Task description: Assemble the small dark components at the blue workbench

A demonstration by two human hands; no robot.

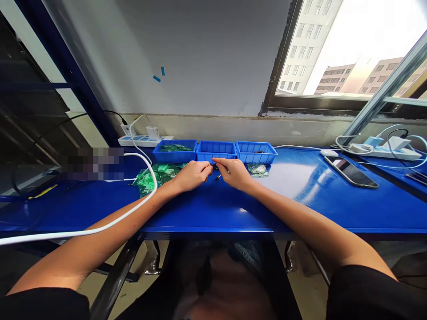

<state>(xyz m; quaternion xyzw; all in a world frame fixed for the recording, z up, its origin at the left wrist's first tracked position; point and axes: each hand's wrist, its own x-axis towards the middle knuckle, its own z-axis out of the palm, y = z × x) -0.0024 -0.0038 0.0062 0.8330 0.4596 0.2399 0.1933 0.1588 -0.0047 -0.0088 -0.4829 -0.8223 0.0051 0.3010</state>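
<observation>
Both my hands meet over the blue table, just in front of the middle blue bin [216, 150]. My left hand [194, 176] is closed, its fingers curled in a pinch. Facing it, my right hand [235, 172] pinches with thumb and forefinger. A small dark piece [215, 167] shows between the two hands, too small to name; which fingers grip it I cannot tell. Another tiny dark piece [218, 177] lies just below. Green plastic packets [160, 174] lie beside my left hand, and a clear packet [258, 170] lies beyond my right hand.
The left bin [175, 151] holds green packets; the right bin [256, 152] holds a few small dark items. A white cable [155, 178] arcs across my left forearm. Power strips [143, 141] stand at the back left and far right. A phone [350, 170] lies on the right.
</observation>
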